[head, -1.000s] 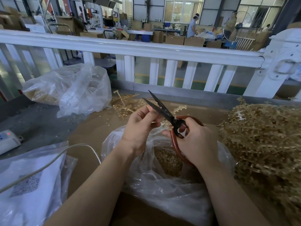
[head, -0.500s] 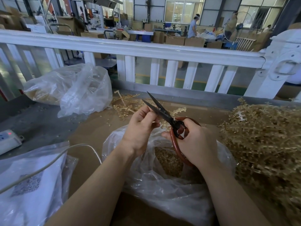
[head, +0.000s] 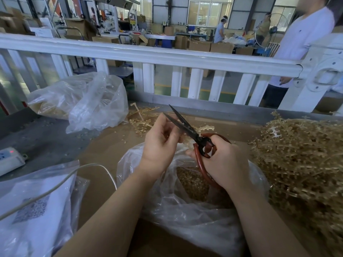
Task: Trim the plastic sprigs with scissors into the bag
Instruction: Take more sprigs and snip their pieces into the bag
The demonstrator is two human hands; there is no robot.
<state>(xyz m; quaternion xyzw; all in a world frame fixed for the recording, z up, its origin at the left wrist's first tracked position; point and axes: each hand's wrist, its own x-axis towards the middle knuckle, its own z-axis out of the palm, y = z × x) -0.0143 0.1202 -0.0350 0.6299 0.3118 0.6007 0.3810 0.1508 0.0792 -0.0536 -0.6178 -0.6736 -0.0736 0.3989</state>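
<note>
Head-worn view, forward and down

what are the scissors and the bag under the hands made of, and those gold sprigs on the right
Scissors: dark, matte blades, probably steel; reddish-brown loop handles with a smooth sheen, likely coated or painted.
Bag: thin clear plastic film, glossy, wrinkled, contents showing through.
Sprigs: dull gold branching pieces with stiff, uniform stems, seemingly moulded plastic.

We see daylight from far windows (head: 204, 13), a dim foreground, bowed edges, and a blurred right margin.
</note>
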